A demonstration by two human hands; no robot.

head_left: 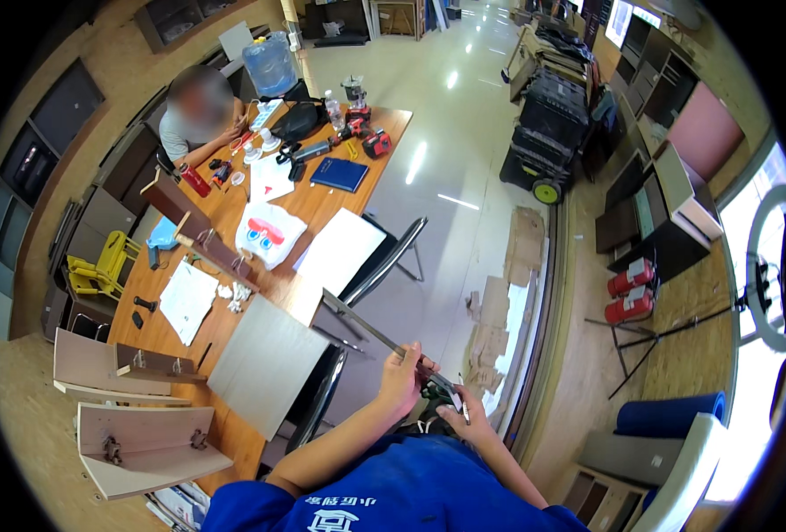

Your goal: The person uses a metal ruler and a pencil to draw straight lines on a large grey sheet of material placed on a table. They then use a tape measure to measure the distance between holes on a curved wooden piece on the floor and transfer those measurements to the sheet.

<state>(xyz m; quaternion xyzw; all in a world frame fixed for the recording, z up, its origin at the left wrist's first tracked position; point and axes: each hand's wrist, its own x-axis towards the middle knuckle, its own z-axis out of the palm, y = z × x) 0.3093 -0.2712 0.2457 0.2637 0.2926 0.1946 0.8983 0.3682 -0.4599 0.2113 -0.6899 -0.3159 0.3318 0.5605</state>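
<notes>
In front of my body I hold a long, thin, dark grey bar (pixel 364 324), slanting from the table's edge down to the right. My left hand (pixel 402 377) is closed round it near its lower part. Close beside, my right hand (pixel 471 417) is closed at the bar's lower end, where a small, slim, pen-like piece (pixel 466 411) shows by the fingers. I cannot make out exactly what that piece is. To the left of my hands, a flat grey panel (pixel 269 363) lies on the wooden table (pixel 393 133).
Boards with hinges (pixel 153 439) stand on the table's near left. Farther off are a white sheet (pixel 344 248), a blue notebook (pixel 340 175), red power tools (pixel 376 143) and a seated person (pixel 200 115). Black chairs (pixel 393 257) edge the table; fire extinguishers (pixel 629 304) stand right.
</notes>
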